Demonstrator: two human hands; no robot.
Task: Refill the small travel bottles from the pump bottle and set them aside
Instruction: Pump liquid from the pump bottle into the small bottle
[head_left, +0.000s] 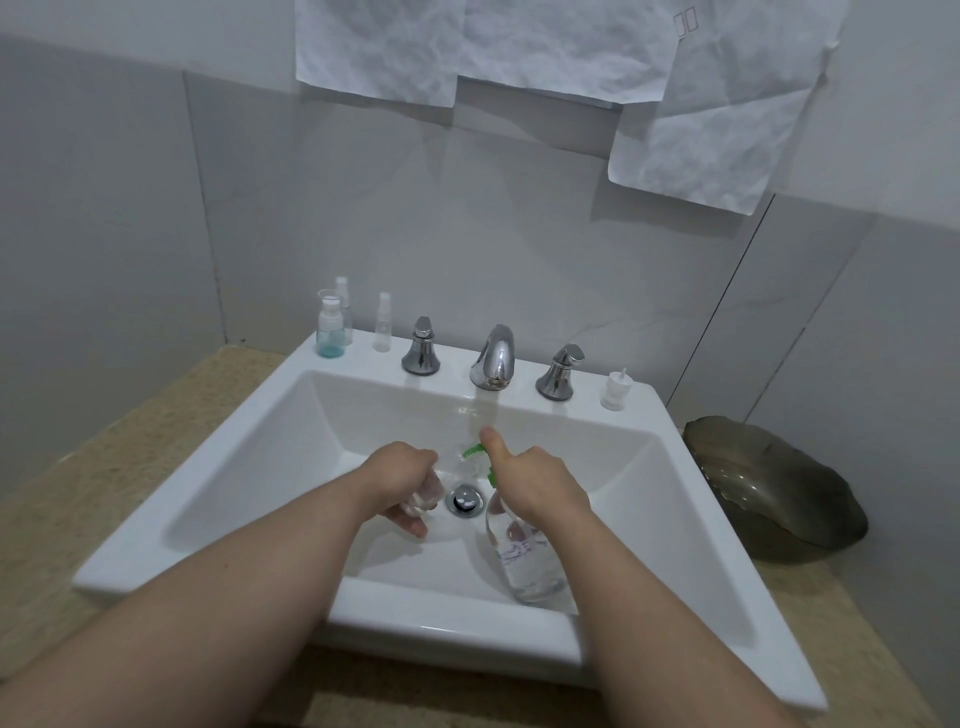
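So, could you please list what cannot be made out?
Head view:
small bottle fill level: left hand fingers cover it.
pump bottle neck: right hand covers it.
pump bottle label: too small to read.
rear bottle: partly behind blue bottle.

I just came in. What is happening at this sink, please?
A person is refilling a travel bottle over the sink. The left hand holds a small clear bottle near the drain, and the right hand grips the pump bottle, thumb on its green pump head. A bottle with blue liquid and two clear spray bottles stand on the back left ledge.
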